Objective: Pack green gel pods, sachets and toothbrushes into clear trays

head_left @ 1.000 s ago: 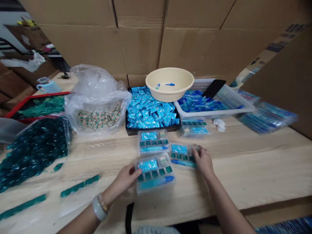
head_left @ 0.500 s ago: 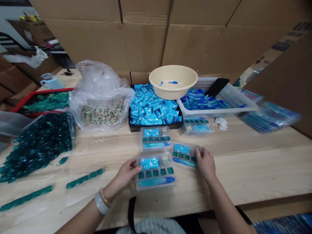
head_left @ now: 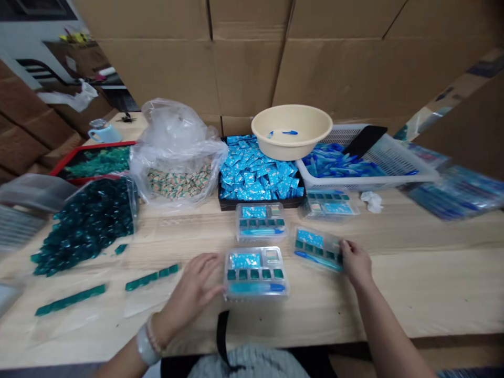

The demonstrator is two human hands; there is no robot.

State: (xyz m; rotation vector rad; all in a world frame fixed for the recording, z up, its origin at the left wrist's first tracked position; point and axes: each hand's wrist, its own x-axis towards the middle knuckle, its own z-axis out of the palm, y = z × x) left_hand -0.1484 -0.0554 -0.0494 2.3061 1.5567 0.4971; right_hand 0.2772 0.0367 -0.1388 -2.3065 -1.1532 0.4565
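Observation:
In front of me lies a clear plastic case (head_left: 256,274) whose compartments hold a blue packet, a row of teal squares and a blue pen. Beside its left edge my left hand (head_left: 196,281) is open, fingers spread, thumb close to the edge; whether it touches is unclear. My right hand (head_left: 356,262) grips the right end of a second, similarly filled case (head_left: 317,250), which sits tilted on the table. Behind them is another filled case (head_left: 260,221), and a stack of cases (head_left: 329,205) stands further right.
Teal pieces (head_left: 88,226) are heaped at left, with two teal strips (head_left: 71,300) nearer me. Along the back stand a plastic bag (head_left: 177,152) of small packets, a black tray (head_left: 262,203) of blue packets, a cream basin (head_left: 291,128) and a white basket (head_left: 370,181) of pens.
My left hand has let go of the near case and opened beside it. My right hand has drawn the second case rightward, away from the others. The camera view has shifted slightly.

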